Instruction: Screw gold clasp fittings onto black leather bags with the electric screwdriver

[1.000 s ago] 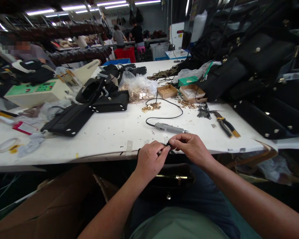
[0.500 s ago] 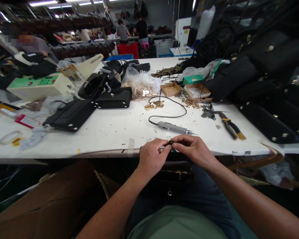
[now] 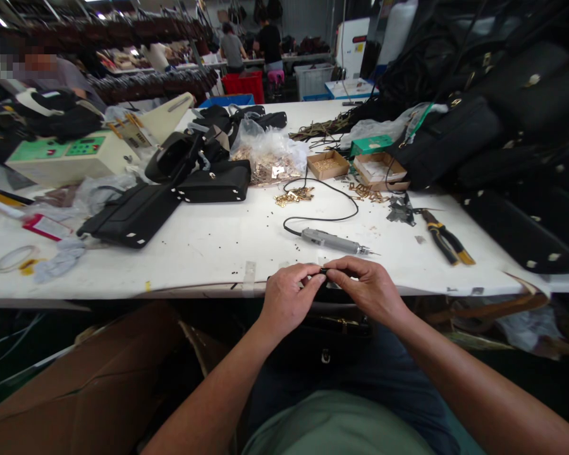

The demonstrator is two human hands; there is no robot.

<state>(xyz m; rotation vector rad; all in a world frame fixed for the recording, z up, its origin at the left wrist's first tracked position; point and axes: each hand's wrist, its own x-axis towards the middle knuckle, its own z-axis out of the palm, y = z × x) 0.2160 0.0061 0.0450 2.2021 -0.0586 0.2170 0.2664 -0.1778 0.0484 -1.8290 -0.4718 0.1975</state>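
"Since both hands meet at the near edge of the worktop, where exactly does the small black piece lie?"

"Right between them, bridging the fingertips of the left hand and the right hand. Neither is nearer; both touch it."

"Which way does its long axis run?"

"Roughly sideways, from one hand towards the other, as far as I can judge. The fingers cover most of it, so its full shape is hidden."

"And the grip on each side?"

"Narrow on both: thumb and forefinger pinched on that piece, the left from its left end, the right from its right."

"What is it made of?"

"I cannot tell; it is dark and too small here."

"What lies just beyond?"

"The corded tool, a smooth grey cylinder with a thin metal tip facing right. Its black cord curls back in a loose S."

"Anything to the right?"

"Pliers with dark jaws and black-and-yellow handles. Farther back, shiny gold-coloured metal pieces lie in a loose heap."

"And below the hands?"

"A black bag in the lap, with a gold-toned zip and a small bright clasp."
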